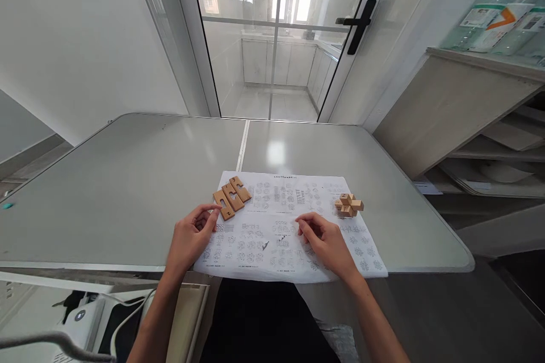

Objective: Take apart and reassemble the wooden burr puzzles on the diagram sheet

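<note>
My left hand (192,239) has its index finger stretched out, its tip touching the nearest of three flat wooden pieces (223,205). These pieces have cut-out slots and lie slanted in a row on a printed paper sheet (306,221). Over the sheet's right half, my right hand (324,241) is loosely curled, with a small gap between thumb and index finger and nothing visible in it. Two tiny dark metallic-looking bits (265,245) lie on the paper between my hands. Near the right edge stands an interlocked wooden burr puzzle (348,205).
The sheet lies on a pale grey table (128,193) and hangs over its front edge. Beyond is a glass door (276,62) with a black handle (360,25). Shelves with bottles (489,22) are at right. A cable (55,340) and white equipment sit below left.
</note>
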`<action>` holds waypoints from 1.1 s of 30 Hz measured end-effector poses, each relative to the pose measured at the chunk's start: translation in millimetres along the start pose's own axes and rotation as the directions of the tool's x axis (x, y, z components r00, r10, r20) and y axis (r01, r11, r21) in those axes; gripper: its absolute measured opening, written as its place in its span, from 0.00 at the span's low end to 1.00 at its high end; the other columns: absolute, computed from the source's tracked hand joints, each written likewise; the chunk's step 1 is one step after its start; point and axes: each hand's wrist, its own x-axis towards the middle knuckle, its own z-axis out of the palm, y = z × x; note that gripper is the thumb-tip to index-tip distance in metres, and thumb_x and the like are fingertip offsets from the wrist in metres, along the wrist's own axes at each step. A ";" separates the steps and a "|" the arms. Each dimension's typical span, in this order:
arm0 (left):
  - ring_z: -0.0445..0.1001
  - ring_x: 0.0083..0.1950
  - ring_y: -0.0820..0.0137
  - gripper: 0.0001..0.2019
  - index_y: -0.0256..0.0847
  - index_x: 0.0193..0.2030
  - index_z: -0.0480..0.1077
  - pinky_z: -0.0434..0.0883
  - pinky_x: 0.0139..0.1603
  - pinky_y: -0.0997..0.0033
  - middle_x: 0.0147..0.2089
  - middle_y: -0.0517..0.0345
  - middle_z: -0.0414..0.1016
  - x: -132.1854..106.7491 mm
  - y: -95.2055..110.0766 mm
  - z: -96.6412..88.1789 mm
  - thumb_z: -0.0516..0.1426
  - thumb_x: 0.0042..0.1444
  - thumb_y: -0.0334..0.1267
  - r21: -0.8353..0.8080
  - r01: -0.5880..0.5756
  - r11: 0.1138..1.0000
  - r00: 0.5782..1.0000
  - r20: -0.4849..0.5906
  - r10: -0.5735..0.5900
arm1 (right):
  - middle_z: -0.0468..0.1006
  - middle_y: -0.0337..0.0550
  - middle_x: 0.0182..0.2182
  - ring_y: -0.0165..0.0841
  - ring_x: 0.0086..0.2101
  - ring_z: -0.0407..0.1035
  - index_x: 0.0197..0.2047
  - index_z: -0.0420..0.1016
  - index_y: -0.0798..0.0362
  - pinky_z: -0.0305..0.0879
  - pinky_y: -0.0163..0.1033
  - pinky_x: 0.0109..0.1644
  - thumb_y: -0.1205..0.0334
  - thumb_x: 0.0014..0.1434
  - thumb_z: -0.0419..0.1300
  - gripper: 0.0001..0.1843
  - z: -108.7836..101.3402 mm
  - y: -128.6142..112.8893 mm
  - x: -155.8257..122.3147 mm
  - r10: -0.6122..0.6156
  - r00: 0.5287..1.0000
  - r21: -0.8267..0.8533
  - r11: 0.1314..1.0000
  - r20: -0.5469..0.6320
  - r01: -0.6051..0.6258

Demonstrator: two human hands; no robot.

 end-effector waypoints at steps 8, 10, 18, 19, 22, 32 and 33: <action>0.68 0.28 0.68 0.22 0.41 0.50 0.80 0.64 0.33 0.72 0.24 0.63 0.70 -0.4 -0.7 -0.2 0.58 0.64 0.56 -0.017 0.000 1.000 1.000 0.002 0.001 | 0.80 0.42 0.32 0.36 0.29 0.70 0.45 0.79 0.50 0.67 0.41 0.34 0.41 0.72 0.58 0.20 0.0 -1.0 0.0 -0.005 1.000 -0.004 1.000 0.003 0.005; 0.69 0.28 0.68 0.22 0.41 0.50 0.80 0.64 0.33 0.72 0.24 0.63 0.71 -0.5 0.0 -0.2 0.58 0.64 0.56 -0.013 -0.003 1.000 1.000 0.004 0.003 | 0.80 0.42 0.32 0.37 0.29 0.70 0.45 0.79 0.49 0.67 0.41 0.34 0.41 0.72 0.57 0.21 0.1 -1.8 -0.3 0.000 1.000 -0.001 1.000 0.004 0.000; 0.69 0.28 0.69 0.21 0.42 0.50 0.80 0.64 0.32 0.72 0.24 0.64 0.71 -0.7 1.8 -0.2 0.58 0.64 0.56 -0.008 0.000 1.000 1.000 0.002 0.000 | 0.80 0.43 0.32 0.38 0.29 0.70 0.45 0.78 0.49 0.67 0.42 0.34 0.39 0.71 0.57 0.22 0.3 -2.8 -0.4 0.009 1.000 -0.002 1.000 0.006 -0.009; 0.69 0.28 0.69 0.21 0.42 0.50 0.80 0.64 0.32 0.72 0.24 0.64 0.71 -0.7 1.8 -0.3 0.58 0.64 0.56 -0.009 0.000 1.000 1.000 0.003 0.000 | 0.80 0.43 0.32 0.38 0.29 0.70 0.44 0.78 0.49 0.67 0.42 0.35 0.39 0.72 0.57 0.22 0.2 -2.9 -0.4 0.006 1.000 -0.003 1.000 0.006 -0.006; 0.68 0.28 0.69 0.21 0.42 0.50 0.80 0.64 0.32 0.72 0.25 0.64 0.71 -0.6 2.2 -0.4 0.58 0.64 0.56 -0.007 0.010 1.000 1.000 0.006 -0.010 | 0.80 0.42 0.31 0.37 0.29 0.70 0.44 0.78 0.49 0.67 0.42 0.35 0.41 0.72 0.57 0.20 0.1 -3.4 -0.8 -0.007 1.000 -0.009 1.000 0.001 0.007; 0.67 0.28 0.69 0.21 0.42 0.50 0.80 0.63 0.31 0.72 0.24 0.64 0.70 -0.9 1.9 -0.6 0.58 0.63 0.56 -0.009 0.021 1.000 1.000 0.006 -0.021 | 0.81 0.42 0.31 0.36 0.28 0.71 0.44 0.79 0.49 0.68 0.41 0.33 0.41 0.72 0.57 0.21 0.5 -4.6 -0.8 -0.017 1.000 -0.011 1.000 -0.007 0.017; 0.67 0.28 0.69 0.21 0.42 0.50 0.80 0.63 0.31 0.72 0.24 0.64 0.70 -0.8 1.6 -0.5 0.58 0.63 0.57 -0.008 0.019 1.000 1.000 0.006 -0.019 | 0.81 0.42 0.31 0.36 0.28 0.71 0.44 0.79 0.49 0.68 0.41 0.33 0.41 0.72 0.57 0.21 0.4 -4.4 -0.8 -0.019 1.000 -0.010 1.000 -0.006 0.019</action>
